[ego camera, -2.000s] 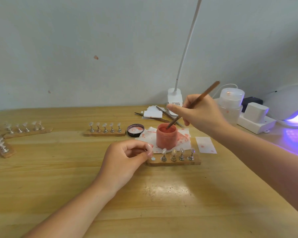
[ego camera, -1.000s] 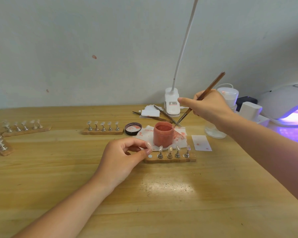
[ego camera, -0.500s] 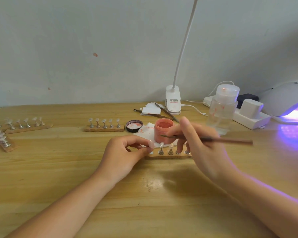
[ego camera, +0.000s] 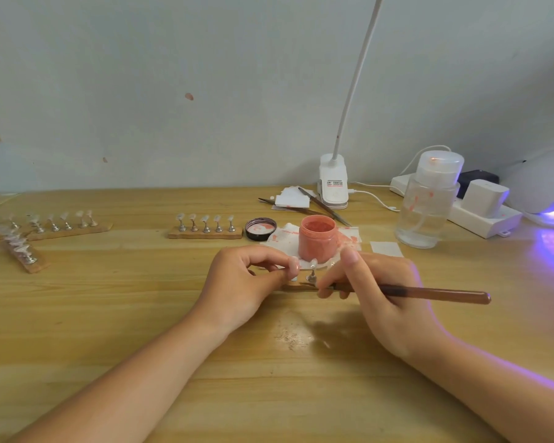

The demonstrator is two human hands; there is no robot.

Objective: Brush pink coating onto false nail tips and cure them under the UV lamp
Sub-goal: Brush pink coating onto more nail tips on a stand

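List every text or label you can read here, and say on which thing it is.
None can be read.
Lamp clip: a label with a red band and dark lines, too small and blurred.
Tissue under the pink jar: red marks, perhaps print or smears, cannot tell.

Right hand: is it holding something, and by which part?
The right hand pinches a thin brown wooden brush near its bristle end, handle pointing right.
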